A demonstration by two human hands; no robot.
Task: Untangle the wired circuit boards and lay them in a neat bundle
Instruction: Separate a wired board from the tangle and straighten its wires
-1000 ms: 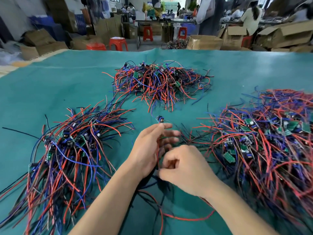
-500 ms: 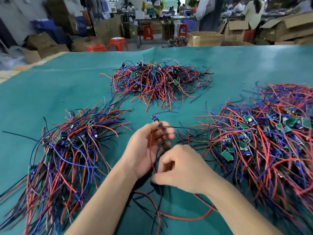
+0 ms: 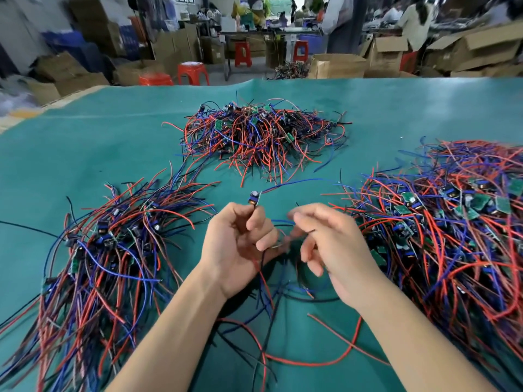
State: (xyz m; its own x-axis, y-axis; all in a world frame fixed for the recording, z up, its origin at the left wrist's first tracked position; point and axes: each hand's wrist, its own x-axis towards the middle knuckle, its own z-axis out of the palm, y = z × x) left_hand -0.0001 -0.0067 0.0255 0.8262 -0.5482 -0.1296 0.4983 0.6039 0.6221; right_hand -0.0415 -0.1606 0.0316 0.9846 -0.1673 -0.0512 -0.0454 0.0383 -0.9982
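My left hand (image 3: 240, 247) pinches a small wired circuit board (image 3: 253, 198) upright above the green table cover (image 3: 99, 142); its red, blue and black wires hang from my palm onto the cover. My right hand (image 3: 328, 244) hovers just right of it, blurred, fingers loosely curled among the wires; whether it grips a strand I cannot tell. A straightened bundle of boards (image 3: 93, 258) lies at the left. A tangled heap (image 3: 452, 236) lies at the right. Another tangled pile (image 3: 260, 137) sits further back in the middle.
Loose red and black wires (image 3: 297, 363) curl on the cover between my forearms. Beyond the table's far edge stand cardboard boxes (image 3: 336, 66), red stools (image 3: 192, 73) and people at other benches.
My left hand has lifted the board higher and closed its fingers round it. My right hand has opened up from a fist and drifted right. A blue wire now arcs toward the right heap.
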